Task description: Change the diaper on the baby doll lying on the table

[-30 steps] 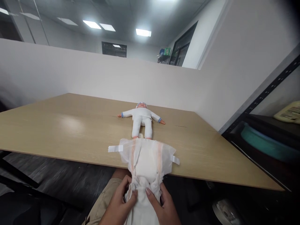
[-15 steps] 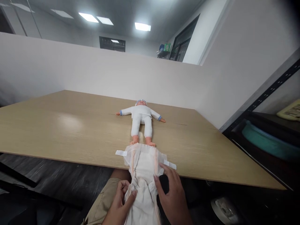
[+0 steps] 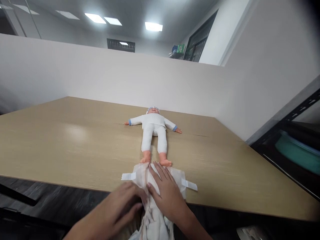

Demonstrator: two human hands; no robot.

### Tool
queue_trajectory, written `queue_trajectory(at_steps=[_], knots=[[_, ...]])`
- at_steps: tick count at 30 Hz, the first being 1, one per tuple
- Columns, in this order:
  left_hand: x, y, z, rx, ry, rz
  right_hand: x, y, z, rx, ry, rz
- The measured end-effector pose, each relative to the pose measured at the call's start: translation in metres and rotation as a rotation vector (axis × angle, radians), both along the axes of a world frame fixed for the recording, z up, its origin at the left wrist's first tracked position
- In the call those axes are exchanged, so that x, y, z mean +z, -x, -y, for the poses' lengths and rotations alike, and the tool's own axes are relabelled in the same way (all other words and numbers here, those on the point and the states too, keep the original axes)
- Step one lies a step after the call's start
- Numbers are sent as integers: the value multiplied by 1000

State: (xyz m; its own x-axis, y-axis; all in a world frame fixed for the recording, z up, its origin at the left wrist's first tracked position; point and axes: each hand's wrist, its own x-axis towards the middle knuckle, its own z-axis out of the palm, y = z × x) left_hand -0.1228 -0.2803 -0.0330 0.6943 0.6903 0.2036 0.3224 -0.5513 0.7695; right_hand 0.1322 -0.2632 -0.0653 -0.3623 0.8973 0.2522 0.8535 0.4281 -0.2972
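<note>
A white disposable diaper [image 3: 155, 208] is spread lengthwise over the table's front edge, its upper end on the table and its lower part bunched below it. White tape tabs stick out on both sides. My right hand [image 3: 166, 191] lies flat on the upper part, fingers stretched out towards the diaper's top edge. At the left side, my left hand [image 3: 127, 200] has bent fingers on the ruffled edge; its fingertips are partly hidden and slightly blurred. Just beyond lies a baby doll [image 3: 154, 130] on its back in a white suit with blue cuffs, feet close to the diaper.
The wooden table [image 3: 75, 146] reaches back to a pale partition wall [image 3: 112, 80]. At the right stands a black metal shelf [image 3: 282, 133] holding a teal object [image 3: 297, 153]. A pale item [image 3: 252, 232] shows low at the right, below the table.
My right hand has moved from the diaper's right side onto its upper middle and flattened. My left hand has moved up along the left edge. The diaper's upper part lies further onto the table.
</note>
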Motion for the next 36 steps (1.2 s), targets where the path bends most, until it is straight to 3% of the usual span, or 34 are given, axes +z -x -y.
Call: queue_trajectory(at_steps=[3,6,8,11,19,25,28,33,36], knots=[[14,5,-71,35,-352,-125,-4,-2,0,-6,-32,2],[13,-11,-141,71,-646,-343,-9,-5,-3,5,-73,20],[10,-28,-177,21,-758,-467,-14,-8,-7,32,-102,35],[10,-54,-209,-126,-819,-550,-25,-14,-13,73,-147,52],[13,-86,-228,-424,-897,-448,-66,-32,-29,140,-199,105],[23,-102,-242,-525,-1029,-327,-67,-33,-42,196,-179,78],[46,-107,-247,-530,-941,-254,-55,-28,-50,217,-160,126],[99,-100,-261,-447,-569,-38,-21,-17,-74,199,-7,77],[121,-93,-271,-357,-426,41,-7,-12,-101,142,46,56]])
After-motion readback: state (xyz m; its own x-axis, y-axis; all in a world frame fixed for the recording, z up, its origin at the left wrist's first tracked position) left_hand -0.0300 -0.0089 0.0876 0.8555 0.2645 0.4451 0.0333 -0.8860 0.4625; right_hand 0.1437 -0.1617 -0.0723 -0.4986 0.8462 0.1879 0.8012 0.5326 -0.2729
